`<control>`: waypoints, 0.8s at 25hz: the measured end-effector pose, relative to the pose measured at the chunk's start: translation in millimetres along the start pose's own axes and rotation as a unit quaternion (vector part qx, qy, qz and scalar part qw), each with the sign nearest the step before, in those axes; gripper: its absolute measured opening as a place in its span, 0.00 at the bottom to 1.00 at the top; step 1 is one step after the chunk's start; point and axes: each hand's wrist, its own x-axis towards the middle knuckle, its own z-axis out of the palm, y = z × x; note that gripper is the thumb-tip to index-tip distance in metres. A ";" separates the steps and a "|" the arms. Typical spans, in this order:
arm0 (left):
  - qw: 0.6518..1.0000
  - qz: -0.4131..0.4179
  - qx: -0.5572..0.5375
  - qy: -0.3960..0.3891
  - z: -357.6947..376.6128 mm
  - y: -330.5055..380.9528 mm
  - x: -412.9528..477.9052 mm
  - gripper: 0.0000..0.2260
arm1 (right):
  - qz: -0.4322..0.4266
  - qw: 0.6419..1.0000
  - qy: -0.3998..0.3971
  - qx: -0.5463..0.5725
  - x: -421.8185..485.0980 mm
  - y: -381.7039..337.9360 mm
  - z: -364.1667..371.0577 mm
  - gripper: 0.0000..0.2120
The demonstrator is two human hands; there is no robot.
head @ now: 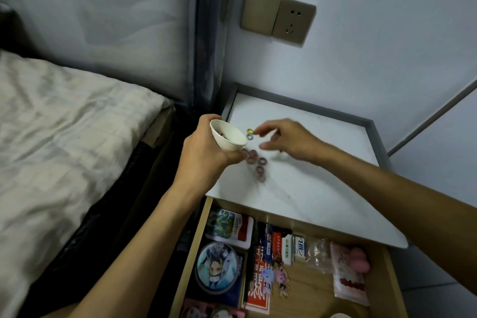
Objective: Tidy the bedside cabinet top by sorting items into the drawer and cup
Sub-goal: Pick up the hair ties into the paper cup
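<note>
L hand [204,155] grips a white paper cup [228,138], fingers curled round its base & side; cup is tilted w/ its mouth toward the R hand [289,139], held above the cabinet top's [322,188] left edge; something dark purple sits inside it, too small to tell what. R hand's thumb & forefinger pinch two small hair ties [249,133], one yellow, one blue, just beside the cup rim; its other fingers are loosely spread, blurred. A cluster of mauve hair ties [259,162] lies on the white top just below the cup, some touching each other. Drawer [192,253] beneath is pulled open; inside: a card pack [229,227] at back left, a round anime badge [218,267] in front of it, keychains [280,276] mid, a pink packet [348,279] at right. Bed [64,124] lies to the left; wall socket [294,22] above the cabinet.
</note>
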 end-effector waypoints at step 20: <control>1.000 -0.003 0.009 -0.006 2.7 -4.0 1.6 0.33 | 0.118 0.987 0.013 -0.107 18.8 11.2 46.4 0.03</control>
